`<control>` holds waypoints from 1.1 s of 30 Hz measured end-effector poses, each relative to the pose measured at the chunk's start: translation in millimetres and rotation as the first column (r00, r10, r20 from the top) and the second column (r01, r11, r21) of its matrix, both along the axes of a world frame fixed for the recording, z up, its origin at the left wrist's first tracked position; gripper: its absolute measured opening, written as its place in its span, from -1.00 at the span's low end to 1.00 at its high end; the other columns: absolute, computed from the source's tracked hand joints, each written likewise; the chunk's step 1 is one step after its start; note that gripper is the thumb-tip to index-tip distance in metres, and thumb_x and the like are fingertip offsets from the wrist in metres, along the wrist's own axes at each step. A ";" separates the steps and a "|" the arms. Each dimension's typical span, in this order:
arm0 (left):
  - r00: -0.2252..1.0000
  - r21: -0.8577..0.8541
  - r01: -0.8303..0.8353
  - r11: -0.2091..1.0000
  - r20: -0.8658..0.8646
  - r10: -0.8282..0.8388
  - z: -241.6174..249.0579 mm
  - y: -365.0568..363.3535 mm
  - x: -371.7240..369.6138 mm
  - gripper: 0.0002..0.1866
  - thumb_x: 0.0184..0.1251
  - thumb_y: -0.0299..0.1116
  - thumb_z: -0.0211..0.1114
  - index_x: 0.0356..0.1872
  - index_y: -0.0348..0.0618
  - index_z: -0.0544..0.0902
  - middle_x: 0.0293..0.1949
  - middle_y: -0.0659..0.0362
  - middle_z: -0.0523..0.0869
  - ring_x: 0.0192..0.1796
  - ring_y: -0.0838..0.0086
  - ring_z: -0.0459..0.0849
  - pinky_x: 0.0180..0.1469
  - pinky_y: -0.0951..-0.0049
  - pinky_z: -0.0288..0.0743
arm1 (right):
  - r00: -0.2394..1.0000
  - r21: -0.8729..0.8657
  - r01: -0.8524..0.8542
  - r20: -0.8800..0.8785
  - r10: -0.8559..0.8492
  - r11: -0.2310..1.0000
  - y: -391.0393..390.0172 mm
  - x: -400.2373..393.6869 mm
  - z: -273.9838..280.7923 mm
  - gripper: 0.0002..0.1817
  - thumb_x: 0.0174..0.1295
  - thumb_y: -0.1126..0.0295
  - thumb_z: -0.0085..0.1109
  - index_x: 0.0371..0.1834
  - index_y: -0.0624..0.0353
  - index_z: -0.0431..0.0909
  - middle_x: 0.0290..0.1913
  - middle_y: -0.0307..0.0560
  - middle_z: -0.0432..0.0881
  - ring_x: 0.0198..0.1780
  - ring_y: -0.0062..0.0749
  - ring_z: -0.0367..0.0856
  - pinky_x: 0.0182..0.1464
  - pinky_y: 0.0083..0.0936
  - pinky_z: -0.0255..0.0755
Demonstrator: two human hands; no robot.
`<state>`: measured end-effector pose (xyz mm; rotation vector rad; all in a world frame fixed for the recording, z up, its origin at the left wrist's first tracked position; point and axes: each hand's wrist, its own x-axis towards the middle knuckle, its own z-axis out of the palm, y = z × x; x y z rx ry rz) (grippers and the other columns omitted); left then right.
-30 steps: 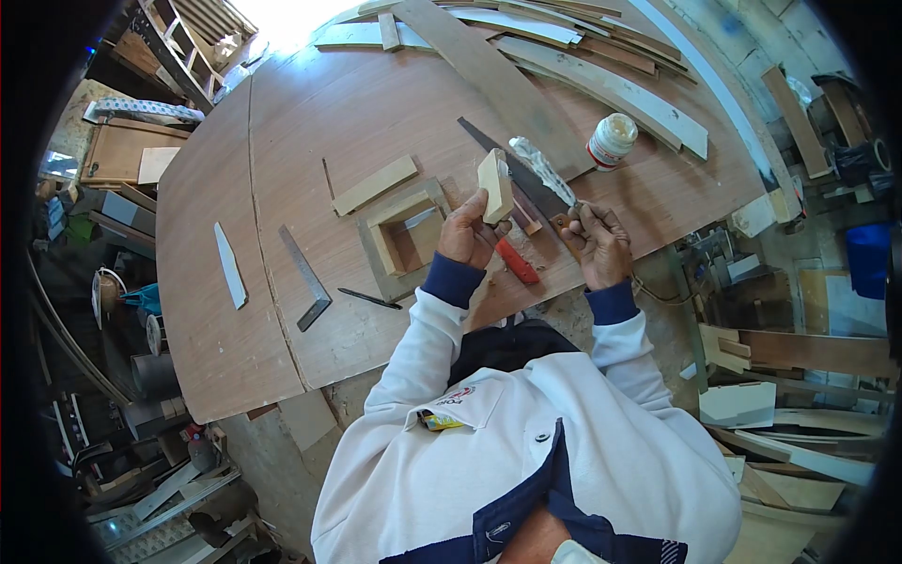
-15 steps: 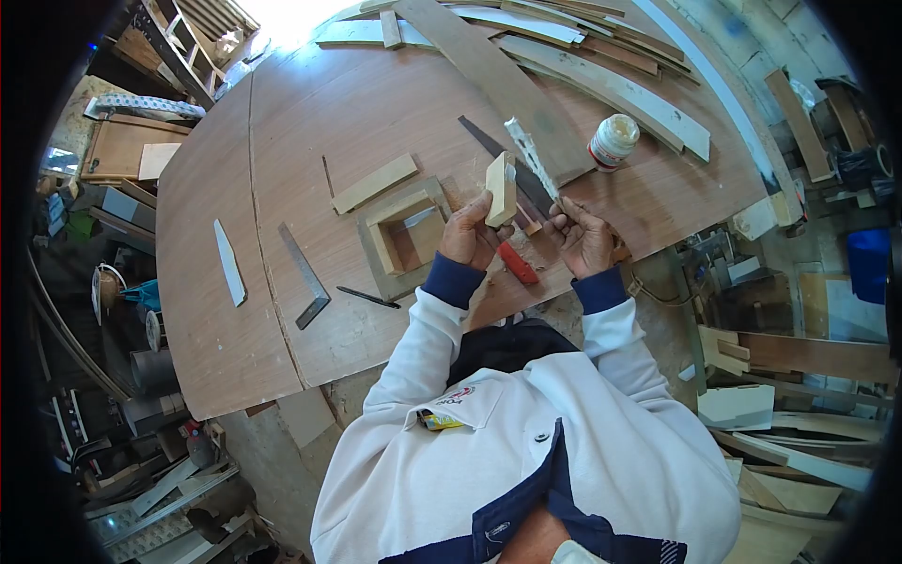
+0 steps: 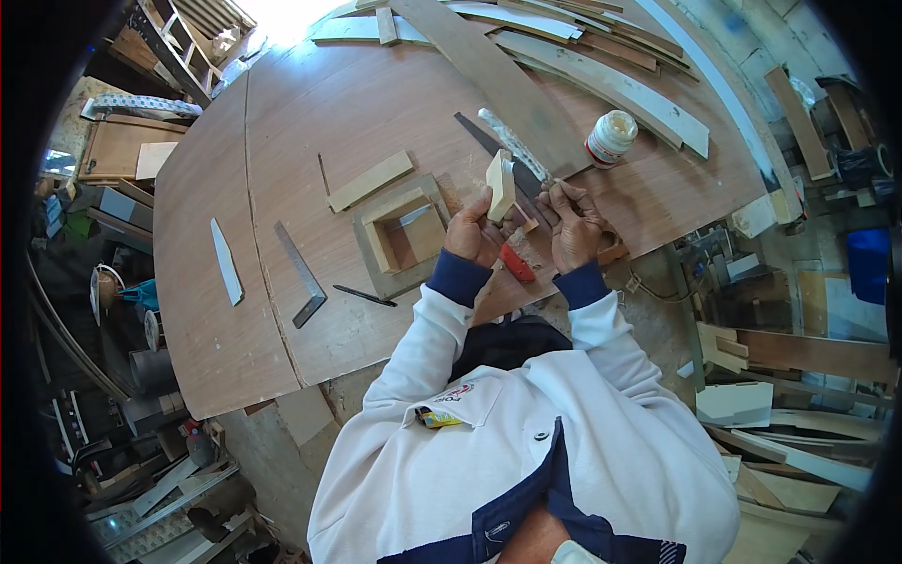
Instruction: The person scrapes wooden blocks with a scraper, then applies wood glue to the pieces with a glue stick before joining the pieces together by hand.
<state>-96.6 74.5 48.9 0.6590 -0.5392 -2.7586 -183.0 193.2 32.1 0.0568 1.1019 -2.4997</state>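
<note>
My left hand [image 3: 477, 231] grips a small pale wooden block [image 3: 501, 186], held tilted above the table with white glue on its far edge. In my right hand [image 3: 573, 218] is a thin stick [image 3: 515, 143] coated in white glue, pinched at its lower end. The stick slants up and left, close beside the block. An open glue jar [image 3: 611, 137] stands to the right of the stick. Below my hands lies a red object [image 3: 516, 263]. A wooden box frame [image 3: 379, 241] rests on a flat board left of my left hand.
The brown table [image 3: 207, 348] carries a loose wood strip [image 3: 371, 180], a metal square [image 3: 303, 282], a black pen [image 3: 365, 296] and a pale pointed piece [image 3: 226, 261]. A saw blade [image 3: 478, 133] lies beyond my hands. Long boards [image 3: 601, 85] are stacked at the back right.
My right hand has moved slightly left, and the glue stick now leans further left, nearer the block. My left hand still holds the block, with little movement.
</note>
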 end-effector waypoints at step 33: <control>0.999 -0.107 0.033 0.994 -0.033 -0.037 7.9 -18.3 -2.7 -0.70 0.46 -0.22 0.13 -0.03 -0.28 0.52 -0.29 0.15 0.63 -0.35 0.45 0.57 -0.29 0.45 0.48 | 0.954 -0.038 -0.220 0.199 0.223 0.975 34.5 -13.6 9.5 -0.88 0.27 0.49 0.19 -0.15 0.22 0.56 -0.24 -0.07 0.68 -0.31 -0.52 0.67 -0.13 -0.47 0.66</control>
